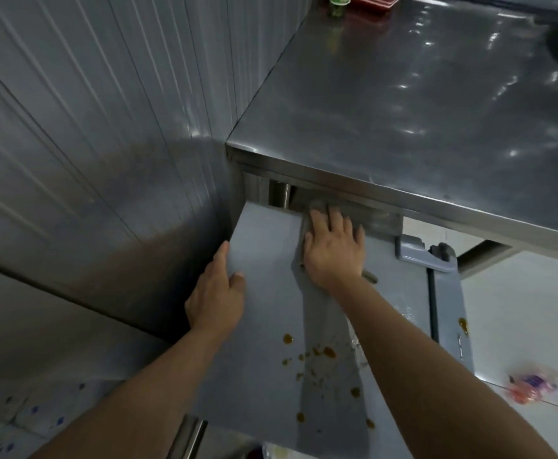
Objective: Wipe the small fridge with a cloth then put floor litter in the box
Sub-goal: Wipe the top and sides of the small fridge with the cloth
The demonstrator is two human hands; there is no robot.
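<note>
Grey plastic fills my view: the top of the small fridge point(264, 293), pushed part-way under the steel table point(403, 111). My right hand point(334, 250) lies flat on the cloth point(299, 256), fingers spread and straight, pressing it against the fridge top near its far edge, close under the table's rim. My left hand point(214, 293) holds the fridge's left edge, thumb on top and fingers wrapped over the side. Brown spatters point(320, 354) dot the fridge top nearer to me, between my forearms. On the pale floor point(519, 309) to the right lies a crumpled wrapper point(532, 384), well apart from both hands.
</note>
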